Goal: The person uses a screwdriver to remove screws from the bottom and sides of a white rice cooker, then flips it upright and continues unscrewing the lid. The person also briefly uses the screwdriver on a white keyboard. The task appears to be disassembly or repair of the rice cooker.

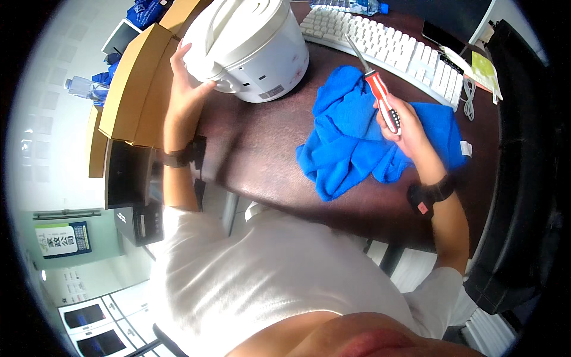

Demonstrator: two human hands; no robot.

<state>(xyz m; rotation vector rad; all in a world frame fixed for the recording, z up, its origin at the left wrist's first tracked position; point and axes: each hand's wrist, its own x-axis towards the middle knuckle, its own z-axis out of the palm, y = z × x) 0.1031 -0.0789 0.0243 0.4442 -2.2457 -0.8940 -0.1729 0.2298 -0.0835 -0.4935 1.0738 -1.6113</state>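
Note:
My left hand (185, 83) grips the left side of a white rice cooker (267, 65) at its lid's rim and handle, near the top middle of the desk. My right hand (401, 125) is closed round the red and white handle of a screwdriver (376, 84), whose metal shaft points up and away over the keyboard. A crumpled blue cloth (339, 152) lies under and around my right hand, to the cooker's right.
A white keyboard (389, 50), plastic bottle (333, 6), phone (441, 37), dark screen (446, 12) and coiled white cable (468, 98) line the back of the brown desk (244, 149). Cardboard boxes (134, 89) are stacked at left; a black padded chair (514, 178) stands at right.

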